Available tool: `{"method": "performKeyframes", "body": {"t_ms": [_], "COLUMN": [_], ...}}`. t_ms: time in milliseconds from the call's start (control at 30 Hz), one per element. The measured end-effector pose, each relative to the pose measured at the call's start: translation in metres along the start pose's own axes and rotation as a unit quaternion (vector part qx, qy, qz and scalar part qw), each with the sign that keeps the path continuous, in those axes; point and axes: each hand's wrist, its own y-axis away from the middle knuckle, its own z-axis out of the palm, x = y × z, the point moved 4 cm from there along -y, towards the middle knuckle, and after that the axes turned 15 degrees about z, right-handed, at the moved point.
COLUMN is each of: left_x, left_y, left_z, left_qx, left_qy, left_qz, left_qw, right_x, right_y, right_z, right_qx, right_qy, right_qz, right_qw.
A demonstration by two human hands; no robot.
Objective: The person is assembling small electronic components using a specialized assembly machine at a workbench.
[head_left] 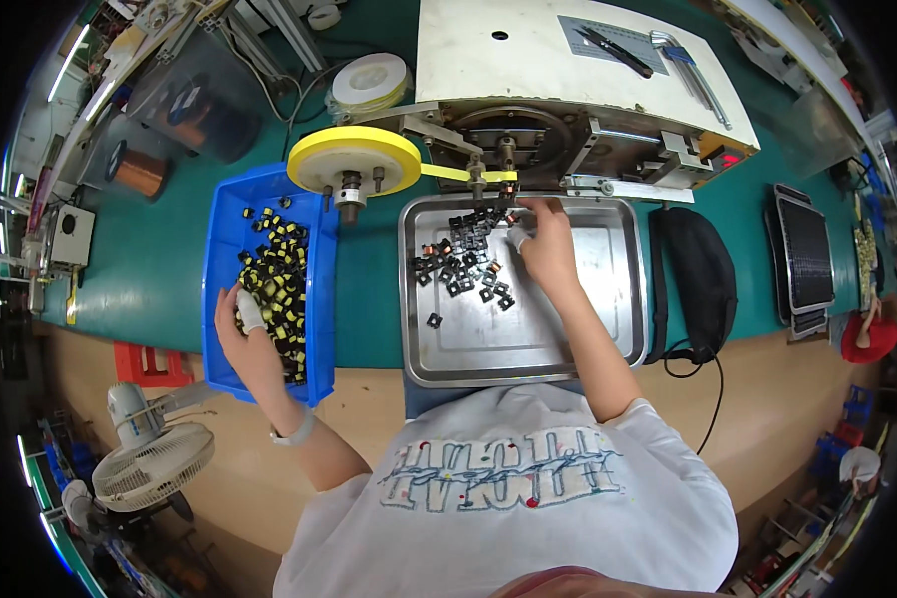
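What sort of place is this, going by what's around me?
Probably a factory workshop: there's a machine fed by a roll of yellow tape, a blue bin full of small parts, and a spool of copper wire.

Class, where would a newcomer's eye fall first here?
Probably on the bright yellow tape roll, in front of the white machine. Next, the blue bin on the left, holding black-and-yellow parts; then the steel tray in the middle, with dark parts heaped toward its far side.
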Motion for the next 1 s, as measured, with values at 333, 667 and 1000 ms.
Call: {"method": "performKeyframes", "body": {"t_ms": [333, 667, 1000], "left_x": [0.114, 0.132, 0.157], "left_y": [0.085, 0.091, 0.093], "left_z": [0.159, 0.222, 0.251], "left_qx": [-0.243, -0.242, -0.227], "left_qy": [0.069, 0.039, 0.192], "left_qz": [0.195, 0.201, 0.187], "left_qw": [0.948, 0.948, 0.936], "right_x": [0.001, 0.019, 0.057], "right_y": [-0.009, 0.006, 0.024], "right_z": [0.010, -0.019, -0.049], "right_qx": [-0.097, -0.129, -0.143], "right_qy": [0.058, 0.059, -0.239], "right_qz": [-0.025, 0.009, 0.169], "right_qw": [0.993, 0.990, 0.945]}}
